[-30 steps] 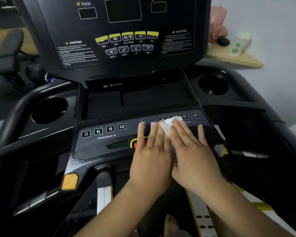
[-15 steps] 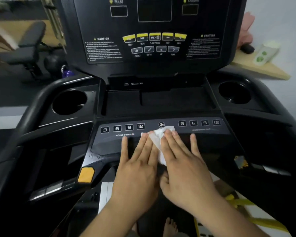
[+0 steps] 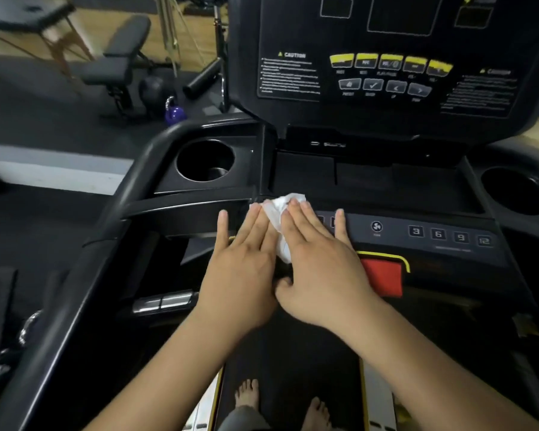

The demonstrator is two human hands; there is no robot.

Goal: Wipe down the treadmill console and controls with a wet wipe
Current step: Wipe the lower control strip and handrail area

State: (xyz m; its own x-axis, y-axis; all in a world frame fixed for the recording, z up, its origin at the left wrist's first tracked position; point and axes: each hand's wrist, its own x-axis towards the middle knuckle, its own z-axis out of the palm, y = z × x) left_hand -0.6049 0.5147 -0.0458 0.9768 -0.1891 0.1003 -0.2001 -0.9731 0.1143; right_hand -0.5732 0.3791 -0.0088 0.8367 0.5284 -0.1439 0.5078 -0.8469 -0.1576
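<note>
Nearest to us, our bare feet stand on the treadmill belt. Just above them our left hand and right hand lie side by side, palms down and fingers spread flat, neither one curled into a grasp. Between and beneath them we pin the wet wipe, a crumpled white wad whose top pokes out past our fingertips at the left end of the lower control strip, right by the corner of the left handrail.

We judge the wipe to be very light, limp and damp: it will bunch and fold instead of sliding as a sheet, and it may slip out from under a flat palm. Pressing it with the finger pads over its middle, as we do here, should keep it moving with us; pinching a loose edge would only drag it into a rope.

Against a second ago, our hands and the wipe sit much further left: then they covered the middle of the strip, over the red stop button, which is now bare to the right of our right hand. The fan key and the 3-6-9-12 keys are uncovered too.

Further off are the left cup holder and the upright display panel.
</note>
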